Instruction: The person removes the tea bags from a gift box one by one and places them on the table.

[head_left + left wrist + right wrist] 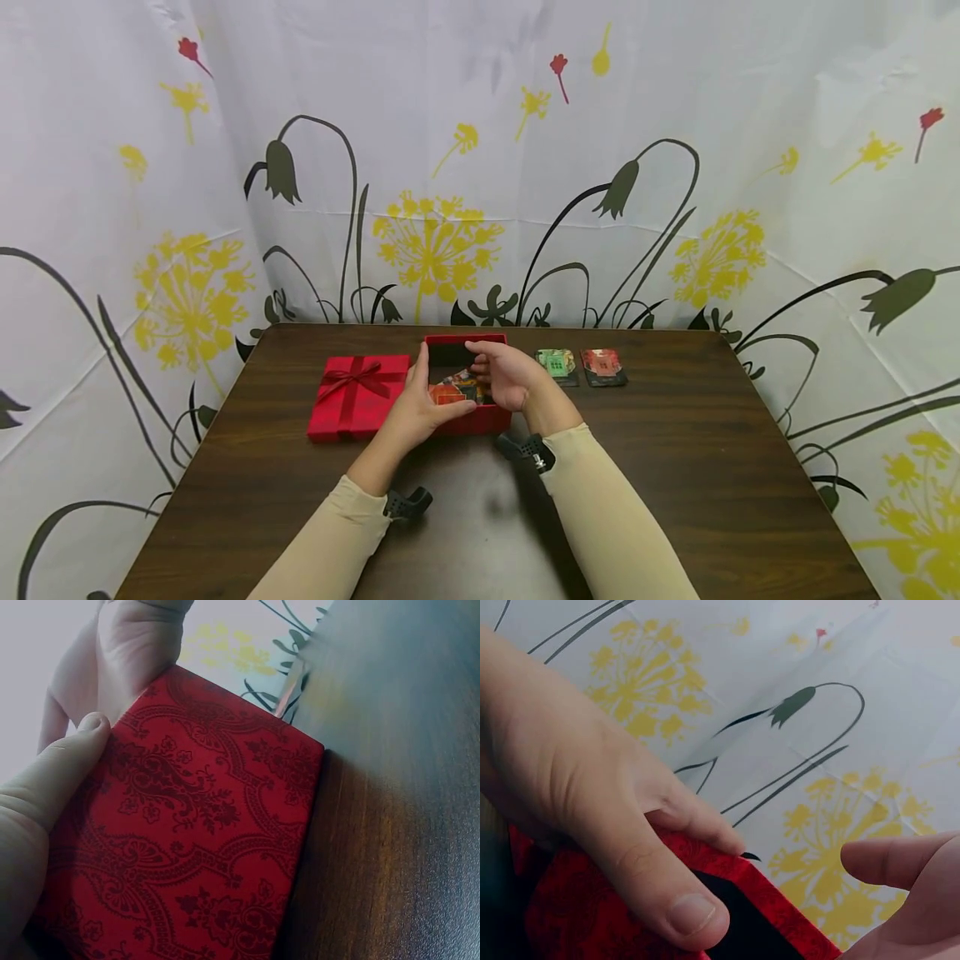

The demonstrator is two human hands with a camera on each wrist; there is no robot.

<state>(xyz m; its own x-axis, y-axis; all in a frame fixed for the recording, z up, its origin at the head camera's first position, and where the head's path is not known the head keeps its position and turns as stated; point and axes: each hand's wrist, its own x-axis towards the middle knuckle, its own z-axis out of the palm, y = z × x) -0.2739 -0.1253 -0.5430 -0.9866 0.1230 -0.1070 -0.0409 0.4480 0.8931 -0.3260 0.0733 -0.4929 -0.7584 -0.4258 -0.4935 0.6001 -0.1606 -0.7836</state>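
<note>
A red gift box (472,421) with a dark inside stands lidless on the table, and its patterned front wall fills much of the left wrist view. Several small printed packets (448,394) lie in it, orange and dark. My left hand (416,408) holds the box at its left side, thumb (71,761) over the front rim. Above the box's right part is my right hand (510,375), fingers loosely bent over the opening. I see nothing gripped in it, though its fingertips partly cover the packets.
Left of the box lies its red lid (358,396) with a ribbon bow. To the right, a green flat packet (557,367) and a red flat packet (603,367) lie side by side on the brown wooden table (690,467). A flower-printed curtain (480,167) hangs behind.
</note>
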